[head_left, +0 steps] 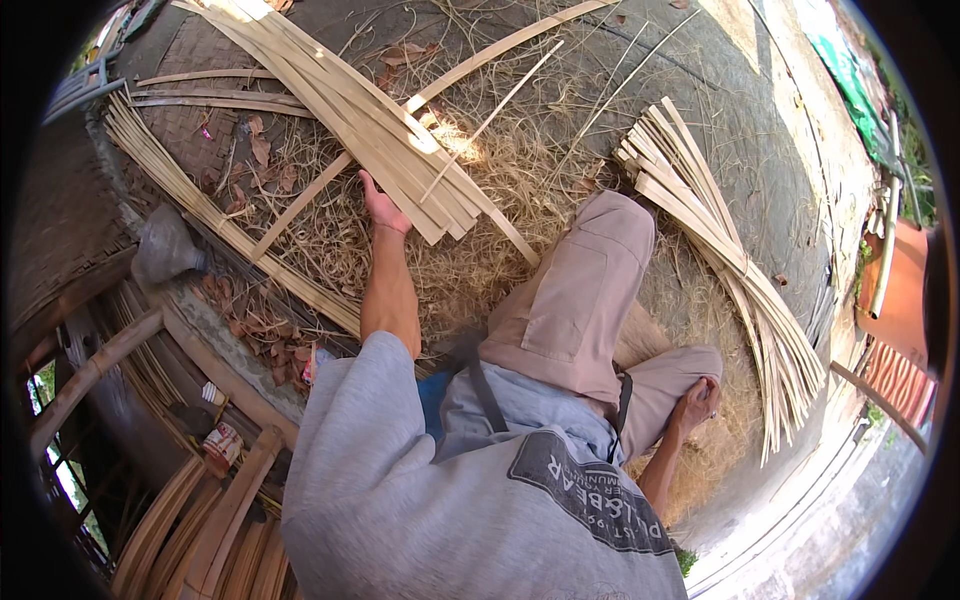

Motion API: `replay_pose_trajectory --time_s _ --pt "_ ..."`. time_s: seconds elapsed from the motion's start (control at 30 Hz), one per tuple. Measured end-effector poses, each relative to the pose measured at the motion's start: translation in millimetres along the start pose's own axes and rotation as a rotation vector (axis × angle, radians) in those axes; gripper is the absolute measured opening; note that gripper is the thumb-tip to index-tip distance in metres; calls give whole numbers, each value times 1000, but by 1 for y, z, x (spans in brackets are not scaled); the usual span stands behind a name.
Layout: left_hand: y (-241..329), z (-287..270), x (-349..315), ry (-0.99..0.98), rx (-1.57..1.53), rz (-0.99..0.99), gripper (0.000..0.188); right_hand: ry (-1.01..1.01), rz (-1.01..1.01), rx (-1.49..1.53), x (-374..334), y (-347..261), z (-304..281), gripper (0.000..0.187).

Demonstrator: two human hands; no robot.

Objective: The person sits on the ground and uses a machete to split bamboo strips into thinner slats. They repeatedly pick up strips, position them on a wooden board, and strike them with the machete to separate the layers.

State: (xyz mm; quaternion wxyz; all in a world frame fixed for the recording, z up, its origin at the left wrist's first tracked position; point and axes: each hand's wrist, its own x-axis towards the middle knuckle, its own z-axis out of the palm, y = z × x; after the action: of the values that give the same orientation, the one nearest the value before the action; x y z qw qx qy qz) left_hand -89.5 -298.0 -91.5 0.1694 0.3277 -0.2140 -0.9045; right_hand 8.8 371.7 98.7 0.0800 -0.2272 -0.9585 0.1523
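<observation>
A fanned bundle of flat, pale bamboo strips (350,110) runs from the far left toward my knees. My left hand (384,208) reaches under the left side of its near end and supports it from below. One digit shows beside the strips; the other fingers are hidden beneath them. My right hand (697,403) rests by my bent right leg with its fingers curled. Whatever it may hold, if anything, is too small to tell. A wider single strip (300,208) passes under the bundle, slanting from near left to far right.
Another bundle of bamboo strips (715,250) lies to the right. Long thin strips (210,215) lie along the left side. Curly shavings (450,270) and dry leaves (280,345) cover the ground. A bamboo frame (225,370) and a plastic bag (166,245) are at left.
</observation>
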Motion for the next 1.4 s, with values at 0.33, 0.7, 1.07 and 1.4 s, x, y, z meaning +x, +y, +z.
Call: replay_pose_trajectory --time_s 0.33,0.7,1.07,1.4 --pt "44 25 -20 -18 44 115 90 168 -67 65 1 -53 -5 22" --pt "97 77 -58 -325 -61 84 79 -1248 -230 869 -52 -368 47 46" --pt "121 103 -88 -183 86 14 66 -1179 -325 908 -69 -392 45 31" --pt "103 115 -36 -57 221 -4 67 -1187 -325 947 -62 -377 49 34"
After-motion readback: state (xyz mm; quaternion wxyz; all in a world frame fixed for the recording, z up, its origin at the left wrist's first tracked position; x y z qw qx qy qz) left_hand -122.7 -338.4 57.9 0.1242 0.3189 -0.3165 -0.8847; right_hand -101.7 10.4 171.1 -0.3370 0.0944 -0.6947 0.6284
